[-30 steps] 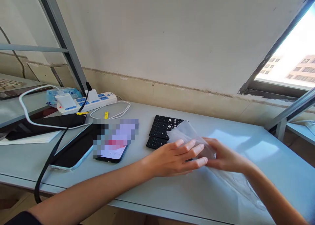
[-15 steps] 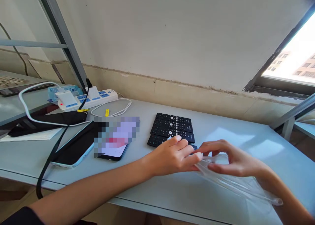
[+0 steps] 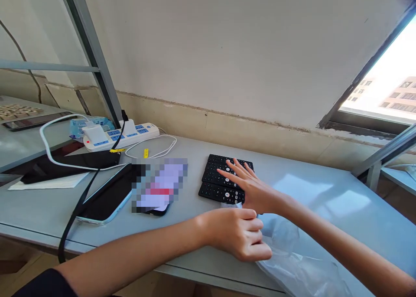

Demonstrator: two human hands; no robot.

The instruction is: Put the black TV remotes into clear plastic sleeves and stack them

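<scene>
Since half a second ago, the right hand point(image 3: 251, 186) has left the clear, crinkled plastic bag point(image 3: 302, 266) and come over the black, slim rectangular remote controls point(image 3: 216, 188), while the left hand point(image 3: 238, 234) has shifted nearer the front edge of the pale grey-blue desk point(image 3: 208, 260). The left hand is a tight fist closed on the bag, most of which trails away at four o'clock from it, with a small scrap showing at its twelve. The right hand is wide, fingers splayed across the remotes' right side; whether it presses on them cannot be told. The remotes lie edge to edge in rows, between eleven and twelve o'clock from the fist. At ten o'clock lies a dark-edged phone with a lit lilac screen point(image 3: 165, 184), and beyond it, about half past ten, a white power strip with blue sockets point(image 3: 133, 136).
</scene>
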